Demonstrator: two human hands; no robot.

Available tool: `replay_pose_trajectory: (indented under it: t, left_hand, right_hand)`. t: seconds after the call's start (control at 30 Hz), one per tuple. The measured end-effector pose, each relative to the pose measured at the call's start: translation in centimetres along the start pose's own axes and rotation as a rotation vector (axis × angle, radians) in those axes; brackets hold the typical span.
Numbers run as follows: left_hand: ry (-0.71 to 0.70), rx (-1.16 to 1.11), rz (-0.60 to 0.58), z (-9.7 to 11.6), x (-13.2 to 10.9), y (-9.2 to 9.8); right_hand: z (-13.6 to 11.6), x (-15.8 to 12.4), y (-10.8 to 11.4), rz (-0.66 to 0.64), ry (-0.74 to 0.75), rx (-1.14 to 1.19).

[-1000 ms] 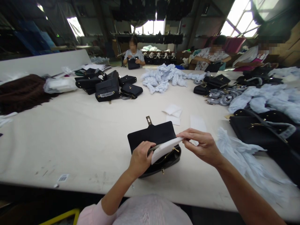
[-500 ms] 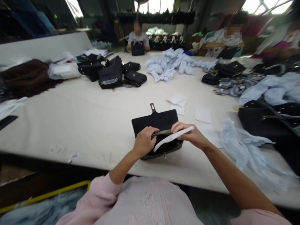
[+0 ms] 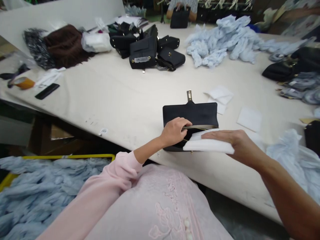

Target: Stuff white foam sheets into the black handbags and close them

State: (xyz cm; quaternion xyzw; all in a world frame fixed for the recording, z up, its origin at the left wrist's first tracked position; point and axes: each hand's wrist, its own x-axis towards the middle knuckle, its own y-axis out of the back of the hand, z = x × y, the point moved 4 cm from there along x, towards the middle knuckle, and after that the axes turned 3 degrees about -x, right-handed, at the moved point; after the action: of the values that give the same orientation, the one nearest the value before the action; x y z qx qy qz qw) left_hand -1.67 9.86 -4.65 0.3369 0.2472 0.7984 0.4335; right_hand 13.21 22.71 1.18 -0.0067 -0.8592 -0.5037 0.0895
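Observation:
A black handbag (image 3: 191, 112) lies on the table before me, its flap folded back and a metal clasp tab pointing away. My left hand (image 3: 174, 132) pinches the rim of the bag's opening at its left side. In my right hand (image 3: 236, 138) is a white padding sheet (image 3: 208, 146), bent around the fingers, with its left end at the mouth of the bag. Part of the bag's inside is hidden by the sheet and my hands. Just beyond the bag, flat white sheets (image 3: 249, 119) rest on the table.
Several black bags (image 3: 142, 51) are heaped at the back, beside crumpled pale blue tissue (image 3: 225, 40). More tissue (image 3: 287, 150) lies at right. A yellow-rimmed bin (image 3: 67, 156) full of tissue stands below the table at left. Across the table a person (image 3: 183, 6) handles a black bag.
My right hand has drawn back to the right, and the white sheet now wraps around its fingers. My left hand stays on the bag's rim. The view has turned left and downward.

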Motion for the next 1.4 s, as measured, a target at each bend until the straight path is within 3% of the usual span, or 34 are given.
replay_pose_trajectory:
  t: [0.1, 0.2, 0.3, 0.4, 0.5, 0.67, 0.83, 1.0, 1.27, 1.4]
  left_hand:
    - [0.001, -0.018, -0.019, 0.1, 0.0, 0.1]
    - [-0.022, -0.023, 0.003, 0.4, -0.2, 0.3]
    - [-0.028, 0.004, 0.033, 0.5, -0.3, 0.3]
    - [-0.017, 0.0, 0.015, 0.3, -0.2, 0.1]
    - [-0.003, -0.034, 0.007, 0.2, -0.1, 0.1]
    - [0.01, -0.039, 0.005, 0.2, -0.1, 0.2]
    - [-0.014, -0.047, 0.003, 0.2, -0.1, 0.2]
    - [0.012, -0.066, -0.001, 0.2, -0.1, 0.3]
    - [0.026, -0.105, 0.0, 0.2, -0.2, 0.5]
    - [0.082, -0.18, 0.003, -0.4, -0.5, 0.7]
  right_hand:
    - [-0.8, 0.0, -0.6, 0.056, -0.071, -0.001]
    - [-0.7, -0.4, -0.4, 0.263, -0.218, 0.142]
    - [1.1, -1.0, -1.1, 0.407, -0.452, 0.389]
    - [3.4, -1.2, -2.3, 0.456, -0.597, 0.561]
    - [5.1, -1.5, -3.0, 0.537, -0.638, 0.655]
    - [6.0, -1.6, -3.5, 0.646, -0.585, 0.817]
    - [6.2, -0.8, -4.1, 0.54, -0.629, 0.775]
    - [6.8, -0.6, -4.0, 0.528, -0.548, 0.781]
    - [6.3, -0.3, -3.2, 0.355, -0.489, 0.692]
    - [2.7, 0.5, -1.7, 0.137, -0.192, 0.419]
